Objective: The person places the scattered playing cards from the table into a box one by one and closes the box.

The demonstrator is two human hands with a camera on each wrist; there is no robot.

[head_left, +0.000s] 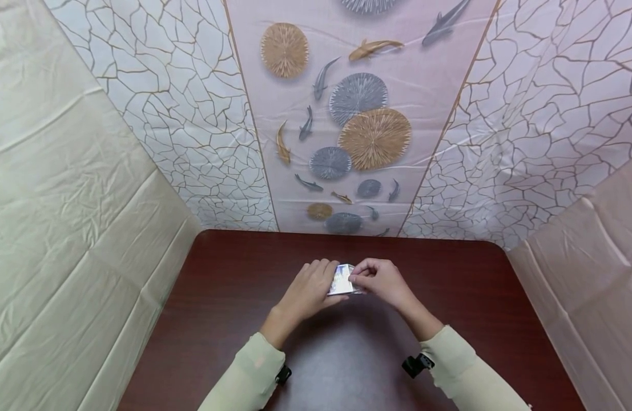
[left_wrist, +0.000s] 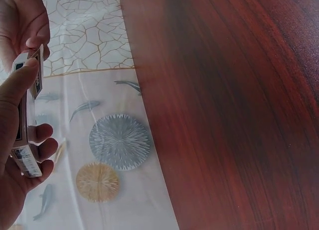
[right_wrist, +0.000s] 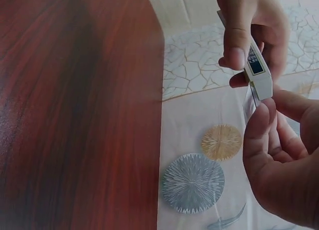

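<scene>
Above the table, my left hand [head_left: 308,288] grips a small flat box [head_left: 340,281], its thumb on one side and its fingers on the other. The box has a shiny, pale face in the head view; its narrow white side [right_wrist: 261,85] bears a dark printed panel in the right wrist view. My right hand [head_left: 385,282] pinches the box's right end between thumb and fingers. At that end a thin flap [left_wrist: 39,73] stands out from the body in the left wrist view. Fingers hide part of this end, and the box's contents cannot be seen.
A dark red-brown wooden table [head_left: 233,308] lies under both hands. Behind it hangs a cloth [head_left: 295,188] printed with fish and round leaves. Pale fabric walls [head_left: 89,228] stand at both sides. A small black device [head_left: 417,364] sits at the right wrist.
</scene>
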